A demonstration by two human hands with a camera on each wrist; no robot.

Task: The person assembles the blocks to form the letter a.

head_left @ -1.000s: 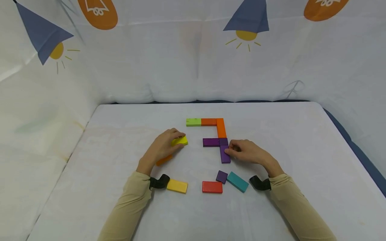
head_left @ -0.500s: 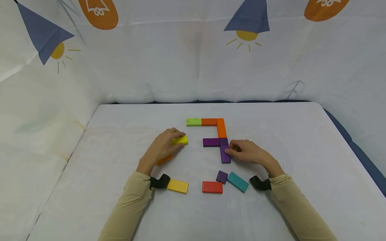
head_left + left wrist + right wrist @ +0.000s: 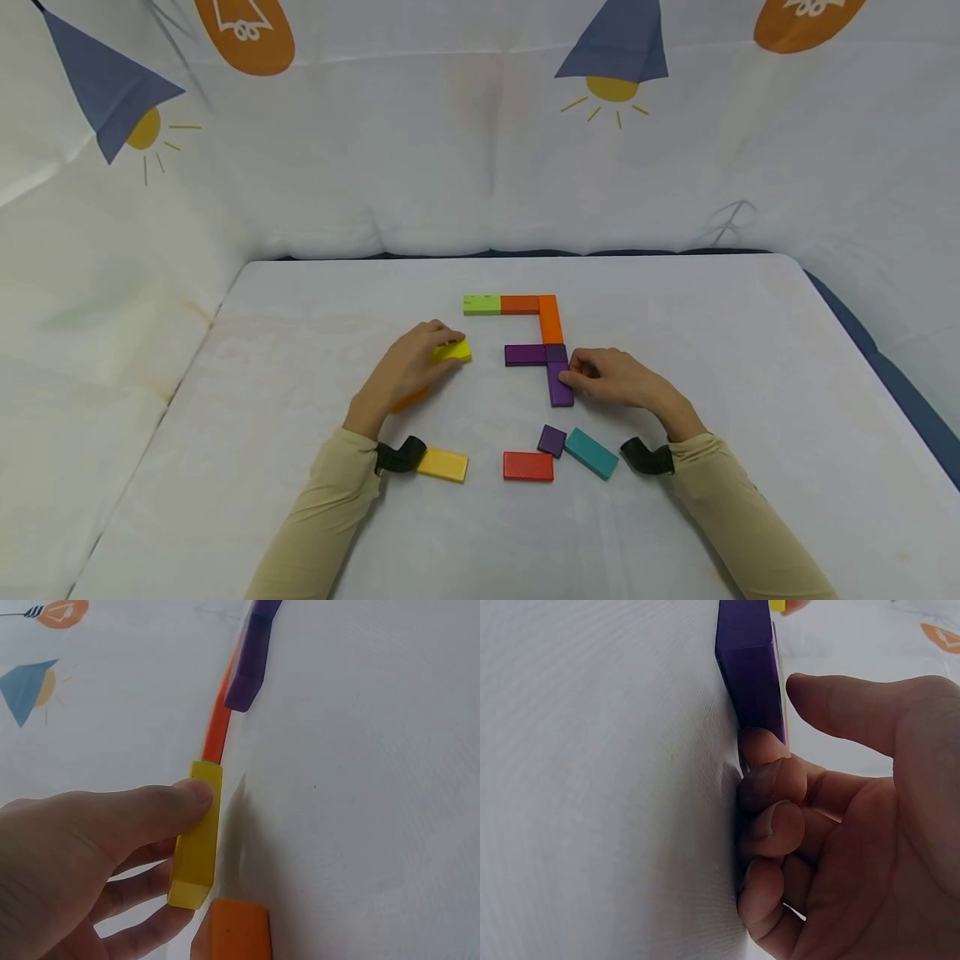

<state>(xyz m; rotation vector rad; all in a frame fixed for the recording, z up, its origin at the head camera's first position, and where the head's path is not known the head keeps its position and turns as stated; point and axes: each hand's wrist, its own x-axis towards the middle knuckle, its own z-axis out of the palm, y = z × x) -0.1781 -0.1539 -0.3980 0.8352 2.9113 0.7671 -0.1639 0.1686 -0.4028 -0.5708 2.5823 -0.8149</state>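
Observation:
My left hand [image 3: 405,367] pinches a bright yellow block [image 3: 453,351], thumb on one face and fingers behind it in the left wrist view. That block is held a little above the tabletop. An orange block [image 3: 240,934] lies beneath the hand, partly hidden by it in the head view. My right hand [image 3: 622,383] holds a long purple block [image 3: 559,390], its thumb at the top edge and curled index finger [image 3: 761,746] against the side. This block joins a small dark purple block [image 3: 555,352] and a second long purple block [image 3: 524,356].
An orange upright block [image 3: 551,318], a red-orange block [image 3: 519,304] and a lime-green block [image 3: 482,305] continue the figure. Nearer lie a golden-yellow block [image 3: 442,464], a red block [image 3: 528,466], a purple square block [image 3: 552,441] and a teal block [image 3: 592,453] on the white table [image 3: 750,517].
My left hand, with the yellow block in it, has shifted slightly to the right. The right hand and the blocks lying on the table stay in place.

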